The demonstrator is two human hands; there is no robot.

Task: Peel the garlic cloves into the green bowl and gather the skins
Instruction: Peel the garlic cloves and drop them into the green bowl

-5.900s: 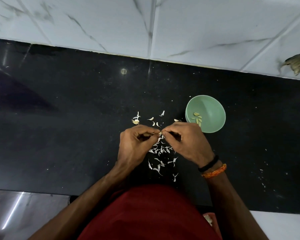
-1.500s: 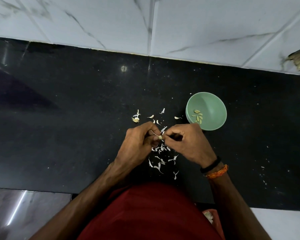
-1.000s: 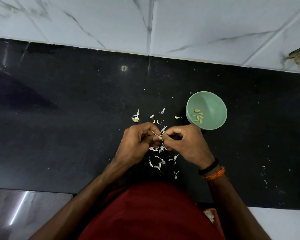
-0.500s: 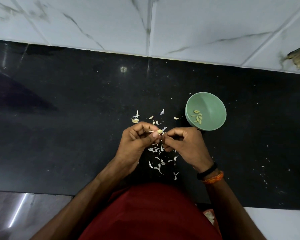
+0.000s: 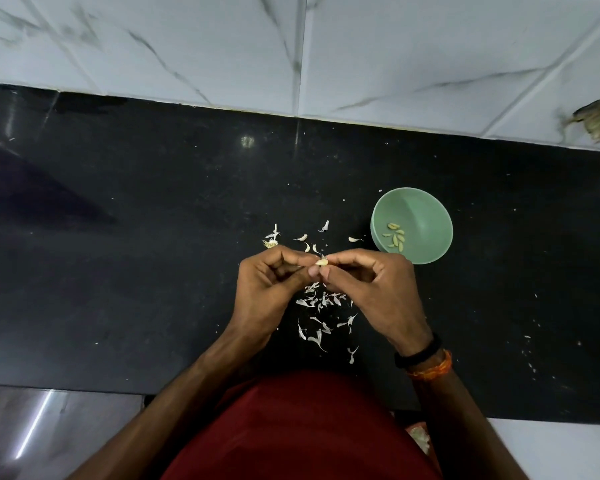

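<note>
Head view looks down on both hands meeting over the black desk (image 5: 153, 271). The left hand (image 5: 274, 285) and right hand (image 5: 371, 289) each pinch one clove (image 5: 321, 262) between thumb and forefinger, so each grip is narrow and closed on that clove; whether any skin clings to it is too small to tell.

Just beyond and to the right of the right grip sits the bowl (image 5: 426, 209), holding a handful of peeled cloves (image 5: 395, 235). Loose skins (image 5: 323, 306) lie scattered under and behind the grips, toward the person, with a few more bits (image 5: 305, 237) just past the fingertips and a root stub (image 5: 270, 243) beyond the left hand.

As a judgement, peeling is well on: several cloves are done and one is in hand. No unpeeled cloves show on the desk, though some may be hidden. The skins are not yet gathered; that whole step seems left.
</note>
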